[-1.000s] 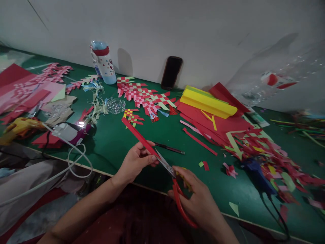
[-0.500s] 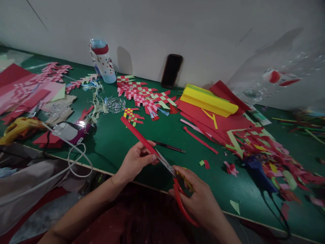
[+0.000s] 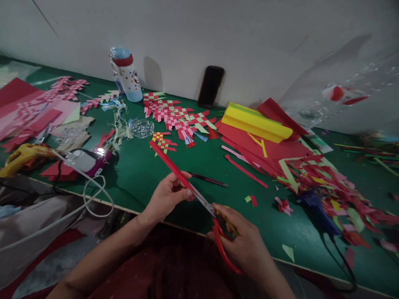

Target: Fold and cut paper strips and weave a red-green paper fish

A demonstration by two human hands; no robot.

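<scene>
A red paper strip (image 3: 168,162) slants forward and leftward from the left hand (image 3: 166,195), whose thumb and fingers pinch it. The strip's near end meets the blades of the scissors (image 3: 204,202); the right hand (image 3: 238,232) is wrapped around their handles, wrist angled inward. Ahead of the left hand, on the green surface (image 3: 134,174), a clear plastic dish (image 3: 142,129) holds small glinting bits. Beyond it stands an upright drinking bottle (image 3: 127,81), contents hidden. Forward and right of the right hand is a transparent bottle (image 3: 336,94), contents unclear.
</scene>
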